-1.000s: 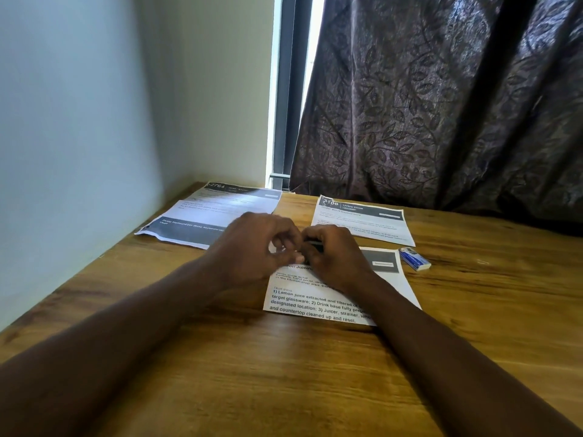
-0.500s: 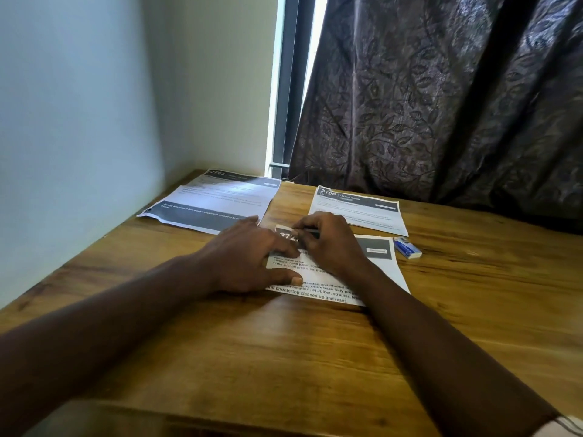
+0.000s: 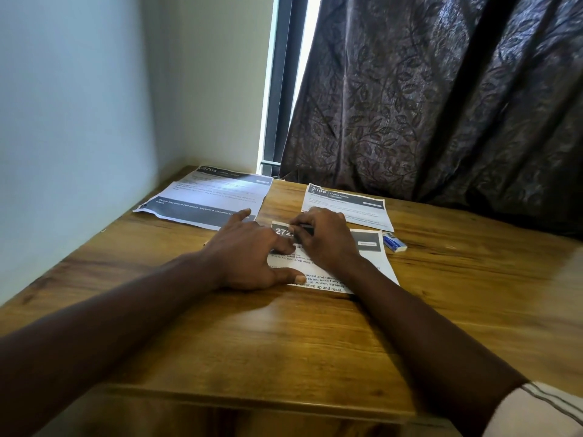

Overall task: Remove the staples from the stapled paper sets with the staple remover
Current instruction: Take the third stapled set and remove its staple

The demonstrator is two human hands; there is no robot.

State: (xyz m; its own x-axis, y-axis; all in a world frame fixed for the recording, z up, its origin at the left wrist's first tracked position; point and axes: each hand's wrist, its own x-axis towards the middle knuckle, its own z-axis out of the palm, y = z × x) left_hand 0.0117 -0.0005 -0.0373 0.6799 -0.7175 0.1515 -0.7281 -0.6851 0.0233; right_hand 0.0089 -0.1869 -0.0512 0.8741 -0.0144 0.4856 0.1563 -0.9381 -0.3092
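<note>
Staple remover [image 3: 305, 229]: dark tool, mostly hidden, pinched in the right hand [image 3: 326, 239] over the dark header of the near paper set [image 3: 373, 260].
Left hand [image 3: 247, 252]: fingers straight and spread, pressing that set's left edge onto the counter [image 3: 284, 335].
Farther back: left paper set [image 3: 208, 197] and right paper set [image 3: 353, 203].
Blue-and-white box [image 3: 394, 241]: just beside the near set's far right corner.

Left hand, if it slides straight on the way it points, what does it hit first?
Probably the right hand, which grips a dark staple remover just ahead; depth is unclear.
</note>
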